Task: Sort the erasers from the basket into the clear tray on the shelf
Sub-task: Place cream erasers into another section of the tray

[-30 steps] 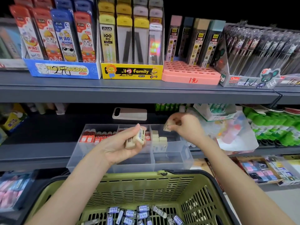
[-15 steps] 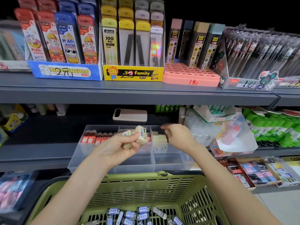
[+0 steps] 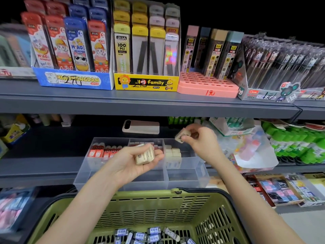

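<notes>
Over the clear tray (image 3: pixel 98 180) on the shelf (image 3: pixel 44 164), the left hand (image 3: pixel 133 164) has its grip curled round several cream erasers (image 3: pixel 144 156). At 2 o'clock the right hand (image 3: pixel 202 141) pinches one eraser (image 3: pixel 182 135) above the stacked erasers (image 3: pixel 173 153). A phone (image 3: pixel 140 127) lies at the tray's 12 o'clock. The green basket (image 3: pixel 140 196), holding wrapped erasers (image 3: pixel 149 234), crowds in at 6 o'clock.

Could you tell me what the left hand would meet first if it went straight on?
Probably the stacked cream erasers in the clear tray, just beyond the left hand; though it may pass above them, as height is unclear.
</notes>
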A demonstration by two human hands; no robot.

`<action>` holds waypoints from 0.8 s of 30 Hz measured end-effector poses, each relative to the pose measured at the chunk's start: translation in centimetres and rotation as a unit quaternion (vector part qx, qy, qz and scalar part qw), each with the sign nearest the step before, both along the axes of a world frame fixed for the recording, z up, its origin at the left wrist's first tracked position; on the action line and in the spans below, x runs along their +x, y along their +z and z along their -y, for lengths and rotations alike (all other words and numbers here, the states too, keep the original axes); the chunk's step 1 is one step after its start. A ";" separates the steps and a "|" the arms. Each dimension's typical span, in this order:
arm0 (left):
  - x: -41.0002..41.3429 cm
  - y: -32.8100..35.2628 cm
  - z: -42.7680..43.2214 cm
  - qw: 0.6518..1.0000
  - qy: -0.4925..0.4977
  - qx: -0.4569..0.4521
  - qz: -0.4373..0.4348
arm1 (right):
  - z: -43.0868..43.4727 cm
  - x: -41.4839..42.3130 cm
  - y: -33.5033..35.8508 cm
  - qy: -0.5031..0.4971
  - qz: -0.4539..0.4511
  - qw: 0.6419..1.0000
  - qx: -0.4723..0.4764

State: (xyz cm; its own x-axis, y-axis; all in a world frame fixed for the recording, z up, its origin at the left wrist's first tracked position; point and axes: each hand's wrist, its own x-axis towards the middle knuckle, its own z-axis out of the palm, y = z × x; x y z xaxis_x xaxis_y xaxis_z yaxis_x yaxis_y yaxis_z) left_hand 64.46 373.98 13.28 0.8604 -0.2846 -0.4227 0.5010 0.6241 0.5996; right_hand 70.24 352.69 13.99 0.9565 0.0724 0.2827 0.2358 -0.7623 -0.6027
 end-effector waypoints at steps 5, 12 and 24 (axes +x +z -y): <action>-0.7 -0.1 -1.5 0.999 0.051 0.004 0.013 | -0.8 2.6 -3.6 -0.006 0.028 0.957 -0.288; -1.4 -0.6 -3.0 0.976 0.079 0.173 0.109 | -1.2 3.2 -5.5 0.060 -0.116 0.963 -0.237; -4.6 -4.8 -10.7 0.717 0.221 0.604 0.268 | 1.0 -6.3 -5.8 -0.168 0.055 0.967 -0.186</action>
State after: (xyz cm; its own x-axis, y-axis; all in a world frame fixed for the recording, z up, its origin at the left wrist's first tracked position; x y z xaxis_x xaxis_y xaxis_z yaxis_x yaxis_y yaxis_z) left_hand 59.84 384.66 8.49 0.8850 0.3611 0.2938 -0.0904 -0.4859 0.8693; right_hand 63.92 351.70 8.17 0.9091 -0.1210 0.3987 -0.0154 -0.9660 -0.2581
